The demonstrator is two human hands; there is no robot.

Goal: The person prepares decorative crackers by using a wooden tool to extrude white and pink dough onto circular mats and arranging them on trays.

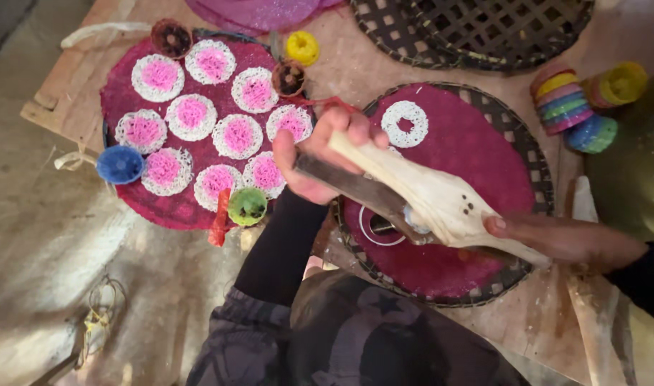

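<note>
I hold a wooden press [427, 196] with two long handles over the round woven tray [538, 179] in front of me. It is pale wood with a dark flat piece under it. My left hand [320, 154] is wrapped tight around the far ends of the handles. My right hand [563, 239] grips the near end, fingers closed on the wood. Both hands are squeezing, so the press sits shut between them.

To do this well, I think I should keep the press level and right above the dark red mat [477, 157] on the tray, and push both handles with the same, slow force. If I tip it, the stringy stuff may land crooked. Under the press I see a small white ring [380, 229] on the mat. One white lacy round [405, 124] lies farther back on the same mat, well apart from the ring.

On my left is another red mat [120, 93] full of pink and white rounds [191, 114], sitting close in rows. Little coloured cups sit at its edge: a blue cup [120, 164], a green cup [247, 206] and a yellow cup [302, 48]. On my right is a stack of coloured cups [570, 107] lying on its side. Everything rests on a wooden board [70, 86].
</note>
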